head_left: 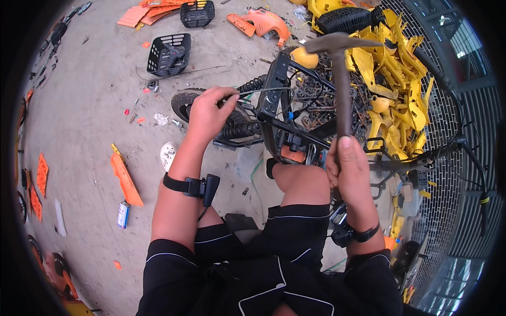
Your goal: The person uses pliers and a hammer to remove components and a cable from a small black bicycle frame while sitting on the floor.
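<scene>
My right hand (pixel 349 160) is wrapped round the handle of a hammer (pixel 342 95), which stands upright with its head at the top. My left hand (pixel 212 109) has its fingers closed on a thin dark cable (pixel 266 90) that runs right, across the black frame (pixel 274 84) of a stripped two-wheeler. Below that hand are a knobbly black tyre (pixel 182 104) and a black coil-spring shock absorber (pixel 240 130). An orange part (pixel 293 154) shows low inside the frame, next to my bent knee.
Yellow plastic panels (pixel 414 100) lie heaped at the right, beside rusty metal parts (pixel 316 97). Two black baskets (pixel 168 54) and orange fairings (pixel 269 23) lie farther off. A spray can (pixel 123 215) and an orange strip (pixel 124 176) are on the floor at left.
</scene>
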The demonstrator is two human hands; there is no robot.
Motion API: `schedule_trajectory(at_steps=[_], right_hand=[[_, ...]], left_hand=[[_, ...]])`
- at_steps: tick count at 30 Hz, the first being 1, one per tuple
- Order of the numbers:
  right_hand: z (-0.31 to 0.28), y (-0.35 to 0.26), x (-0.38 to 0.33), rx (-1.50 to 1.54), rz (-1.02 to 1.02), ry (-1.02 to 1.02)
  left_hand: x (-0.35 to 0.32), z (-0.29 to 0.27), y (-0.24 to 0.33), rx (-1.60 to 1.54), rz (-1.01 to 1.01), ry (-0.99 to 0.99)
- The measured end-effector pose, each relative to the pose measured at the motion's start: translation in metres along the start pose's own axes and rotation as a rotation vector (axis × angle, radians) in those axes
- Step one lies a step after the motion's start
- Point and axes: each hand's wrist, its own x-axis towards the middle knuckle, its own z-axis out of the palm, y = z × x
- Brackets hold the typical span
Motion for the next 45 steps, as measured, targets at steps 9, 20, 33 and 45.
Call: schedule_trajectory(at_steps=[9, 20, 33, 45], right_hand=[[-0.001, 0.021, 0.009, -0.125, 0.207, -0.047], [0.009, 0.052, 0.017, -0.131, 0.086, 0.001], [0.001, 0.071, 0.014, -0.173, 0.086, 0.014], [0.014, 0.052, 0.008, -0.141, 0.15, 0.018]], left_hand=[[0.006, 0.007, 0.001, 0.016, -0.01, -0.029], [0.008, 0.012, 0.008, -0.005, 0.043, -0.03], [0.009, 0.021, 0.008, -0.029, 0.039, -0.052], [0.011, 0.022, 0.011, -0.011, 0.035, -0.047]])
